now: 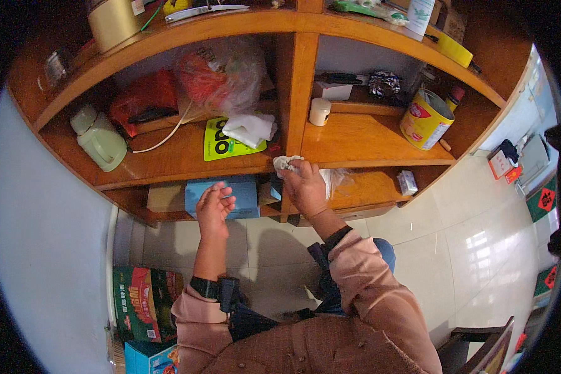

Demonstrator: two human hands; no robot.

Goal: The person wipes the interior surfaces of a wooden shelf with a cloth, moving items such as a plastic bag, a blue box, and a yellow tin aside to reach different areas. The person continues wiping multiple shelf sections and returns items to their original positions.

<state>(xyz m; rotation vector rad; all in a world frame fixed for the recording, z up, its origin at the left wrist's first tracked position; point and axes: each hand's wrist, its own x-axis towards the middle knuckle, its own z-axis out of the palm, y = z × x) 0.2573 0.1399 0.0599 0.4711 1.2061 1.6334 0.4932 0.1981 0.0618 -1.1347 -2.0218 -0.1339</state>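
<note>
My right hand [307,185] grips a crumpled whitish cloth [286,163] at the front edge of the wooden shelf [191,149], by the upright divider. Before the lower compartment, my left hand [214,204] is raised with its fingers curled apart and nothing in it. Behind it sits a blue box [248,196]. Just above on the shelf, a folded white cloth [250,129] lies partly over a bright yellow-green packet [213,140]. Right of the divider stands a small white jar [320,112].
A pale green jug [102,142] stands at the shelf's left end, near red and clear plastic bags [145,100]. On the right are a yellow tin [425,119] and a small tissue pack [406,183]. A dark green carton [142,304] stands on the floor to my left.
</note>
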